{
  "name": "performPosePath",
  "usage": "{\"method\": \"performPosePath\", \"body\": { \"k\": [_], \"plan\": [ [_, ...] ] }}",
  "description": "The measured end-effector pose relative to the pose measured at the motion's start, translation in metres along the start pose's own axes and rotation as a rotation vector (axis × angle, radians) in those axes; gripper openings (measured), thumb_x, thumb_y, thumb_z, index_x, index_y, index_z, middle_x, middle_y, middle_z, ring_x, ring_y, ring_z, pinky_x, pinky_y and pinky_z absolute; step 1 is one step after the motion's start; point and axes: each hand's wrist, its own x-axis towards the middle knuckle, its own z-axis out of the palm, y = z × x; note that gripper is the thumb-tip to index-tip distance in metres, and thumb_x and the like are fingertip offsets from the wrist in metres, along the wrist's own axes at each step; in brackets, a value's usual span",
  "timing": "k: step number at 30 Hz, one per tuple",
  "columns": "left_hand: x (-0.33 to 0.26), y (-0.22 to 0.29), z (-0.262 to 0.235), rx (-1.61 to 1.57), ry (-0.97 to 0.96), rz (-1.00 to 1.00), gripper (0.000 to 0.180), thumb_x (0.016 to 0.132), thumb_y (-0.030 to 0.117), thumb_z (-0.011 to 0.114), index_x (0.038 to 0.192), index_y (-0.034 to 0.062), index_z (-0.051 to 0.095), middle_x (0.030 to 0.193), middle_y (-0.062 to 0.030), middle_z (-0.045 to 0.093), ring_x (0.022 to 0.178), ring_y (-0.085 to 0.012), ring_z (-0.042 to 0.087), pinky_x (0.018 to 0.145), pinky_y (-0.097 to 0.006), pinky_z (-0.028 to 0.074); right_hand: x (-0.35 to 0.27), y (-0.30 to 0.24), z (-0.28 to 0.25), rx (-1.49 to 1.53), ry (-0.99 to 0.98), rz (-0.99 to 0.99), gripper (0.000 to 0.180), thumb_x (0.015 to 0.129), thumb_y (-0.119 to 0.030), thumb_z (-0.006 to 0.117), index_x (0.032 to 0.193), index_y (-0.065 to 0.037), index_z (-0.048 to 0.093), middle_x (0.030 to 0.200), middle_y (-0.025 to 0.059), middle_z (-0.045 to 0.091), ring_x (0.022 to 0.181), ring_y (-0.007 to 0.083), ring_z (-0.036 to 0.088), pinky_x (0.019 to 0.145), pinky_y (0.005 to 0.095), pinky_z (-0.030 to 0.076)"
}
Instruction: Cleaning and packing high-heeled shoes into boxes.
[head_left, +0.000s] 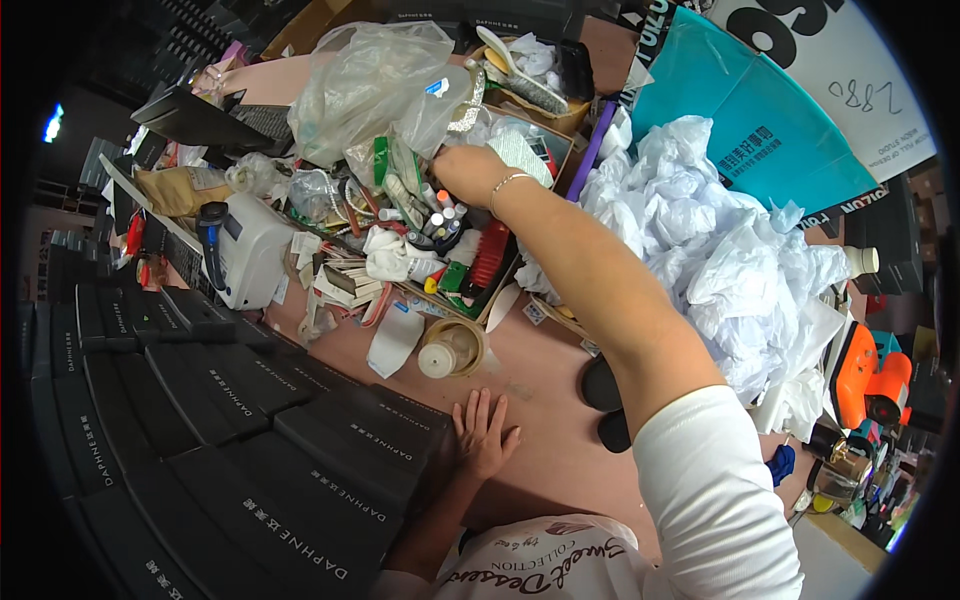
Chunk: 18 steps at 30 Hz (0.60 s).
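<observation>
My right arm stretches over the table to a box of clutter. There my right hand (470,175) is curled closed beside a clear plastic bag (375,85); whatever its fingers hold is hidden. Just below it stand several small bottles and tubes (440,215) and a red-bristled brush (489,255). A white bottle (388,262) lies to their left. My left hand (485,435) rests flat and open on the pink tabletop (540,380), its fingers spread. A roll of tape (472,345) with a small white-capped jar (437,360) is just beyond it.
Stacked black shoeboxes (340,450) fill the near left. White crumpled tissue paper (700,250) heaps in front of a teal box (740,110) at right. A white label printer (250,250) and a laptop (215,120) stand far left. An orange tool (870,380) lies far right.
</observation>
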Motion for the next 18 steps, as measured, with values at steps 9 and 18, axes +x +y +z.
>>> {"method": "performPosePath", "body": {
  "k": [9,18],
  "plan": [
    [-0.005,-0.002,0.0,0.071,-0.001,0.035,0.067,0.079,0.039,0.063,0.136,0.0078,0.043,0.143,-0.0211,0.033,0.135,-0.0385,0.025,0.107,-0.061,0.016,-0.061,-0.01,-0.094,0.158,0.396,0.046,0.016,0.08,-0.014,0.059,0.09,-0.003,0.065,0.091,0.0176,0.065,0.086,0.0346,0.063,0.074,0.0432,0.05],
    [0.007,0.014,-0.016,-0.087,-0.111,-0.066,0.073,0.079,0.039,0.068,0.137,0.0066,0.04,0.142,-0.0224,0.033,0.136,-0.0379,0.024,0.11,-0.054,0.016,-0.297,-0.088,-0.187,0.599,0.219,0.16,0.018,0.083,-0.015,0.064,0.095,-0.001,0.065,0.087,0.0181,0.066,0.079,0.0322,0.064,0.073,0.0379,0.049]
  ]
}}
